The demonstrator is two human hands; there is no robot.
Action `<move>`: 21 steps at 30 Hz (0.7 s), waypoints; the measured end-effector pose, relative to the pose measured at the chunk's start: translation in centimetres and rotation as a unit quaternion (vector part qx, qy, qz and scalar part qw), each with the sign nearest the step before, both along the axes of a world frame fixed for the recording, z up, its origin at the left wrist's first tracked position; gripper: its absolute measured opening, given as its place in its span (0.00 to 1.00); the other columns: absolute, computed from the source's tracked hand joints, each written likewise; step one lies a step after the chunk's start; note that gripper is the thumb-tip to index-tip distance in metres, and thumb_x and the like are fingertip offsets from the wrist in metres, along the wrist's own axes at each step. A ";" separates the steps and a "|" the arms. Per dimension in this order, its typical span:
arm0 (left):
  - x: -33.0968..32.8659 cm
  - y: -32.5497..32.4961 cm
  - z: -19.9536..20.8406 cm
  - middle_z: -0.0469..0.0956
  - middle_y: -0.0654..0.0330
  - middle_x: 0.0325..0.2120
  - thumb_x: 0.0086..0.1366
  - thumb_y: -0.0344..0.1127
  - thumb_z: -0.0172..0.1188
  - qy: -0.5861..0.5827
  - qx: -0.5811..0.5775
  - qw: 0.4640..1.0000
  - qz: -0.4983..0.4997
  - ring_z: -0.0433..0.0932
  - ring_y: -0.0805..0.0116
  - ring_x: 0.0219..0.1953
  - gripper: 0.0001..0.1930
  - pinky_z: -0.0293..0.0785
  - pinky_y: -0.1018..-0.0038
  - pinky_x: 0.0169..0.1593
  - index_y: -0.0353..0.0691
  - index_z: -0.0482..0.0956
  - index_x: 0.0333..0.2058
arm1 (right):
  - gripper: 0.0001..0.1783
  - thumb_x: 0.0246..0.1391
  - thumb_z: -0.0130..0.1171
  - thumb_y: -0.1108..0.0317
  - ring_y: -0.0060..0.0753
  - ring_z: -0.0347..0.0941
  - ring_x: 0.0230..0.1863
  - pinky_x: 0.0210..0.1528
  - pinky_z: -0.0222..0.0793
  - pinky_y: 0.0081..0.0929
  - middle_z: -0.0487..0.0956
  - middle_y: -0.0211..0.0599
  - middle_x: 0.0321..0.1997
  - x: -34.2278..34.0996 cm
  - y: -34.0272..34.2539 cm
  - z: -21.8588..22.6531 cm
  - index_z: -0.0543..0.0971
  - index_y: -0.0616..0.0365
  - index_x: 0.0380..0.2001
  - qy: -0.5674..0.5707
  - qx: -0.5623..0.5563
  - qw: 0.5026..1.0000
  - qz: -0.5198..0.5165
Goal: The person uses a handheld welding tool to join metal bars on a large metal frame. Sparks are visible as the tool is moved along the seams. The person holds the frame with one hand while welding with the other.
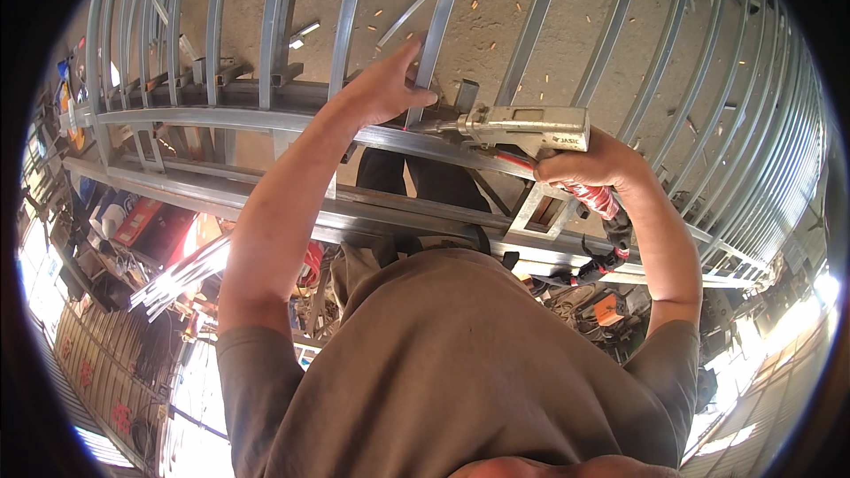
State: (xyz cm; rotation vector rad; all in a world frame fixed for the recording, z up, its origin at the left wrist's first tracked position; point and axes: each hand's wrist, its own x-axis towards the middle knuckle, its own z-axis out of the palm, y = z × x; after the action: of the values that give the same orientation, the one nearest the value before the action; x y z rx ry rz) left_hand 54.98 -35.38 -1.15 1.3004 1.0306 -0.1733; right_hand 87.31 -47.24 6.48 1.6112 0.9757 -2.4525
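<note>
My right hand [595,162] is wrapped around the handle of a pale metal handheld welding gun [529,127], with red wrapping and a dark cable below the grip. The gun's narrow nozzle points left, close to where an upright square steel bar [440,22] meets a long steel rail [394,137]. My left hand [382,91] grips that bar near its foot: the thumb lies across it and the index finger stretches along its left side. The other fingers are partly hidden.
Many parallel steel bars [611,26] run away from the rail on both sides. A second rail [390,215] lies nearer my body. A red box [150,230] and bright thin rods [186,274] are at lower left. Small orange bits and metal offcuts [409,13] litter the floor.
</note>
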 end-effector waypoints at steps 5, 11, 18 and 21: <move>0.4 0.4 0.3 0.84 0.42 0.53 0.63 0.26 0.72 0.023 -0.023 0.999 -0.002 0.84 0.54 0.54 0.52 0.81 0.61 0.54 0.43 0.47 0.79 | 0.32 0.46 0.74 0.59 0.30 0.78 0.43 0.48 0.77 0.32 0.85 0.34 0.40 -0.1 -0.1 0.1 0.83 0.58 0.55 -0.021 -0.001 1.000 -0.006; 0.1 0.5 0.0 0.82 0.43 0.49 0.64 0.27 0.72 -0.049 -0.034 0.998 0.011 0.84 0.56 0.49 0.55 0.81 0.60 0.53 0.44 0.43 0.80 | 0.34 0.45 0.74 0.60 0.30 0.78 0.45 0.49 0.77 0.32 0.85 0.34 0.42 -0.4 -0.3 0.3 0.82 0.57 0.58 -0.019 0.014 0.999 -0.030; 0.1 0.5 0.3 0.83 0.43 0.46 0.63 0.27 0.72 -0.045 -0.052 0.997 0.022 0.85 0.57 0.46 0.53 0.81 0.62 0.49 0.40 0.45 0.79 | 0.35 0.45 0.73 0.60 0.30 0.78 0.44 0.48 0.77 0.32 0.85 0.34 0.42 -0.3 0.3 0.7 0.81 0.58 0.59 -0.032 -0.003 0.999 0.011; 0.2 0.6 0.3 0.84 0.43 0.45 0.62 0.28 0.73 -0.048 -0.032 0.998 0.007 0.85 0.58 0.46 0.53 0.81 0.63 0.49 0.37 0.46 0.79 | 0.35 0.45 0.72 0.60 0.30 0.79 0.42 0.46 0.77 0.32 0.84 0.34 0.41 -0.4 0.2 0.7 0.81 0.57 0.59 -0.027 -0.007 1.000 0.003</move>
State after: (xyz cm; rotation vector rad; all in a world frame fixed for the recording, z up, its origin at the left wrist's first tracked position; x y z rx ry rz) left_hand 55.21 -34.82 -0.86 1.2322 0.9451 -0.1297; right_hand 86.92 -47.01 7.14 1.6576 0.9538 -2.3930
